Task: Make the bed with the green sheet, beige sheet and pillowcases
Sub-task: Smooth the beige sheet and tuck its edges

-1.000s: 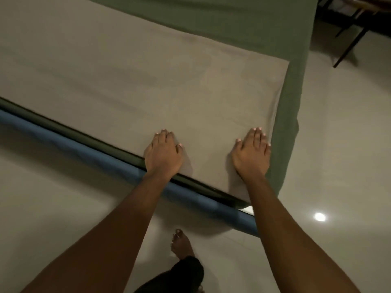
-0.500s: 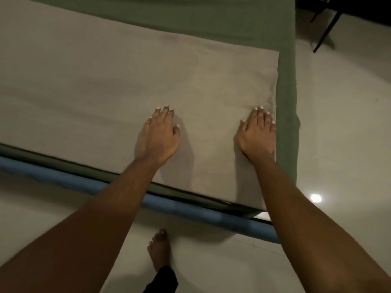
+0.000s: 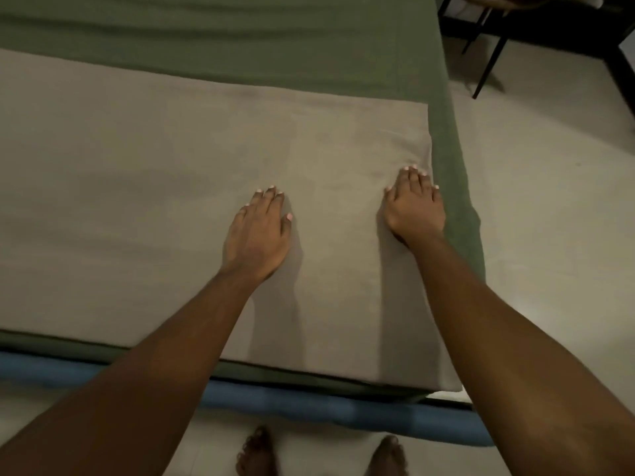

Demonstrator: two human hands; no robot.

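Beige sheet (image 3: pixel 171 207): right hand (image 3: pixel 415 209) flat beside its edge.

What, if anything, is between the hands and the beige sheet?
Nothing visible. The left hand and right hand both lie flat, straight on the beige sheet, which is spread over the green sheet.

We have a dim, warm-toned picture, soft and slightly grainy throughout, with muted colours. The left hand (image 3: pixel 257 235) casts a soft shadow to its right on the beige sheet (image 3: pixel 137 201) and the right hand (image 3: pixel 414 209) casts one to its left, so both shadows fall between the arms. The wide lens bows the near edge of the bed (image 3: pixel 309 405), and the dark furniture (image 3: pixel 515 22) at the top right corner is murky.
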